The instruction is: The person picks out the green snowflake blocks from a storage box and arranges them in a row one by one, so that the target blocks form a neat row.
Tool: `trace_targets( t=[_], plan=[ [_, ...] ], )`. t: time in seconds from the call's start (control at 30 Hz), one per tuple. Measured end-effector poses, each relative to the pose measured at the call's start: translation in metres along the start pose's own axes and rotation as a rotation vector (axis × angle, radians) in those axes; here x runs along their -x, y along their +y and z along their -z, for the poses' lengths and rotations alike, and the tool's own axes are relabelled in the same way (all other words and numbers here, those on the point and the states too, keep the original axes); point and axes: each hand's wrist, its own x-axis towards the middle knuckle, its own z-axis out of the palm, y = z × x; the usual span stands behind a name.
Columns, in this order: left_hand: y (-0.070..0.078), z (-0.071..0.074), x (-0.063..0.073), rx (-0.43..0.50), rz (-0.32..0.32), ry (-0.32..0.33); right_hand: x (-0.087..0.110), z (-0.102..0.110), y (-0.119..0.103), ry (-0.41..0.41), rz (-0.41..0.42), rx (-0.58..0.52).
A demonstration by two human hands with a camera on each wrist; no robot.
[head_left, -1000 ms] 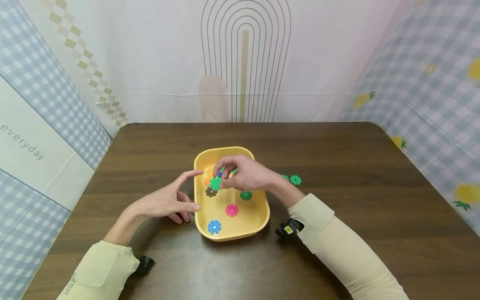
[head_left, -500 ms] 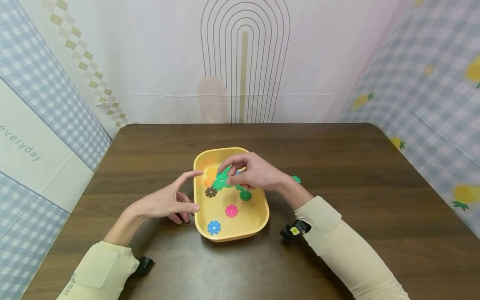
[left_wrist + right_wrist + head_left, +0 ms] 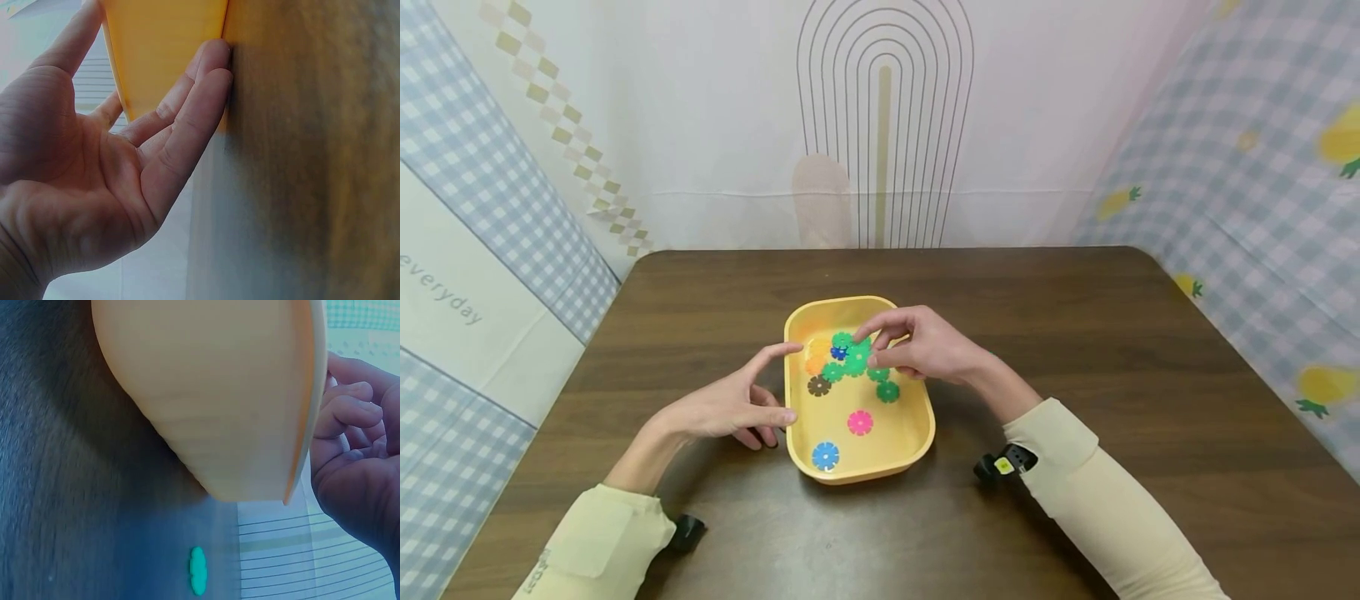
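Observation:
A yellow plastic tray (image 3: 895,450) holds several flower-shaped notched discs. My right hand (image 3: 928,346) is over the tray's right side, pinching a green notched disc (image 3: 856,360) between thumb and index finger; in the right wrist view the tray wall hides the fingertips. At the left side, my left hand (image 3: 737,400) touches the rim with index finger and thumb, its other fingers loosely bent beside the wall. Inside lie a pink disc (image 3: 861,422), a light blue disc (image 3: 825,456), a brown disc (image 3: 819,386), a dark blue disc (image 3: 839,353) and more green discs (image 3: 888,392).
The tray stands on a dark wooden table (image 3: 1075,333). A green disc (image 3: 198,570) lies on the tabletop beyond the tray in the right wrist view. Orange discs (image 3: 815,365) lie at the tray's left. A patterned white cloth (image 3: 715,125) hangs behind the table.
My right hand has drawn to the right with the green disc, showing more discs under it. Its forearm now covers the loose green discs on the table. My left hand keeps its place.

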Motion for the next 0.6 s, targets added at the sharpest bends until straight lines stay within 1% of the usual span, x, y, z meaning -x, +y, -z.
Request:
trace_targets(
  t=[0.13,0.3,0.4,0.6],
  plan=[
    [-0.001,0.0,0.0,-0.001,0.001,0.002,0.005,0.006,0.002,0.018,-0.022,-0.022],
    [0.0,0.0,0.0,0.0,0.002,0.004,0.013,0.017,0.006,0.059,-0.033,-0.024],
    [0.0,0.0,0.0,0.0,0.002,0.002,0.019,0.025,0.011,0.085,-0.036,-0.018],
    [0.0,0.0,0.0,-0.001,0.009,0.005,0.03,0.038,0.025,0.106,-0.046,-0.049]
  ],
)
